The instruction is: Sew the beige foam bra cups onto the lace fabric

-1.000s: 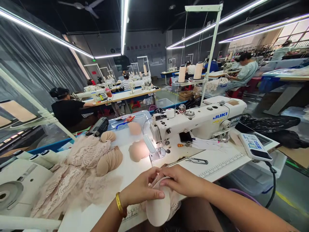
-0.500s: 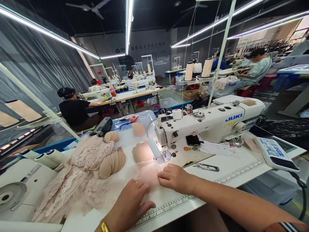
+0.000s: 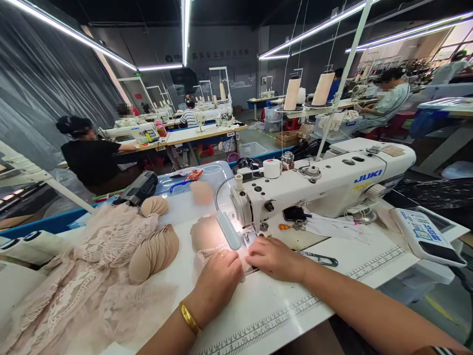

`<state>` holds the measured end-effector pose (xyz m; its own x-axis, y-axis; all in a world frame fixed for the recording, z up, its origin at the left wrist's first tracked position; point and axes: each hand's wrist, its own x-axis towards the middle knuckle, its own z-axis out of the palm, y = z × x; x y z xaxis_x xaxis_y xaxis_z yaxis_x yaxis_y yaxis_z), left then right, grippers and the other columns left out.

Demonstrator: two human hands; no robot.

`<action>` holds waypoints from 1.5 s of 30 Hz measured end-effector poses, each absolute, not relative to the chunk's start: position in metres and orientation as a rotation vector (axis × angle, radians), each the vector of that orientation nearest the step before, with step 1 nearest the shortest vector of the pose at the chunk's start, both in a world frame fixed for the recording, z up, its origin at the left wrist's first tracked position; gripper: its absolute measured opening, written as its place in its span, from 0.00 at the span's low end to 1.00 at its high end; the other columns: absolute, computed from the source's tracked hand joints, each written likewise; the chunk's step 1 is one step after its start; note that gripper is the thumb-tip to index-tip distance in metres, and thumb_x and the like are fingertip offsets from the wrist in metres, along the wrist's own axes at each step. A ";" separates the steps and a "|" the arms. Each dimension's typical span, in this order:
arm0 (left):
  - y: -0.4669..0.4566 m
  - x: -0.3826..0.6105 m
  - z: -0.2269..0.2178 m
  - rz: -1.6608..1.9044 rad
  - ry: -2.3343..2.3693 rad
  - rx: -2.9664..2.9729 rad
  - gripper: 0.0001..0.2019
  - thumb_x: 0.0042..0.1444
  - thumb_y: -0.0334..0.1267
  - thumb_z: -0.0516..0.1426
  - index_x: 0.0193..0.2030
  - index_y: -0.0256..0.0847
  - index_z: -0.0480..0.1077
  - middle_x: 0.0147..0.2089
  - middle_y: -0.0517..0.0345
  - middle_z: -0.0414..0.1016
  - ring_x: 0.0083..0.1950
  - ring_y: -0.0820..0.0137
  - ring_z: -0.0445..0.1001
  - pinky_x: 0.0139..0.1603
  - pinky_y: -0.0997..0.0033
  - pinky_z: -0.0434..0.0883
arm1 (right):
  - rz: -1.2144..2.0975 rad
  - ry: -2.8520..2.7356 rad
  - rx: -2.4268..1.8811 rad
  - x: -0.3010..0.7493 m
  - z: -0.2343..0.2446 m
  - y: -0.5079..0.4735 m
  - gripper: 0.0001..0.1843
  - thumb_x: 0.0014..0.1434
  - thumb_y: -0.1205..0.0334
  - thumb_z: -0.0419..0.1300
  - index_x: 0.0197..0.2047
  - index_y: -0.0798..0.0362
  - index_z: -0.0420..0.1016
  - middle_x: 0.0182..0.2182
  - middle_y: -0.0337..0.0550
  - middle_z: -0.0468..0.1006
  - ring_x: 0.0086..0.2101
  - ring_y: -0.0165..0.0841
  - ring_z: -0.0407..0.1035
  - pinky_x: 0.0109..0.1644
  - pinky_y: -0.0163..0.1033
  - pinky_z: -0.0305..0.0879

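Note:
My left hand and my right hand lie side by side on the white table, fingers curled down onto a pale pink lace piece at the needle of a white JUKI sewing machine. The piece is mostly hidden under both hands. A gold bangle sits on my left wrist. A stack of beige foam cups stands to the left, with another cup just behind my left hand.
A heap of pink lace covers the table's left side. Thread snips lie right of my right hand, a control panel further right. Other people sit sewing at tables behind. Two thread cones stand on a rack.
Both hands have carried the lace piece from the table's front edge forward to the needle. The camera moved closer to the machine.

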<state>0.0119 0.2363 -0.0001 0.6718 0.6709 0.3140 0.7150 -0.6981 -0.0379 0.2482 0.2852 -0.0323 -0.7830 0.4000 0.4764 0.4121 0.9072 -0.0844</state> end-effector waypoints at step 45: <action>0.292 0.002 -0.020 -0.651 -1.000 -2.859 0.10 0.73 0.38 0.52 0.44 0.40 0.73 0.51 0.48 0.81 0.49 0.59 0.79 0.50 0.55 0.79 | 0.224 -2.533 -0.882 0.249 -0.026 0.294 0.09 0.67 0.70 0.52 0.39 0.51 0.73 0.27 0.39 0.67 0.29 0.35 0.55 0.35 0.39 0.52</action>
<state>0.0024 0.2923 -0.0196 0.7035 0.5862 0.4019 0.6047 -0.7908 0.0950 0.2491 0.2935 -0.0259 -0.6963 0.6221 0.3579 0.5496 0.7829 -0.2915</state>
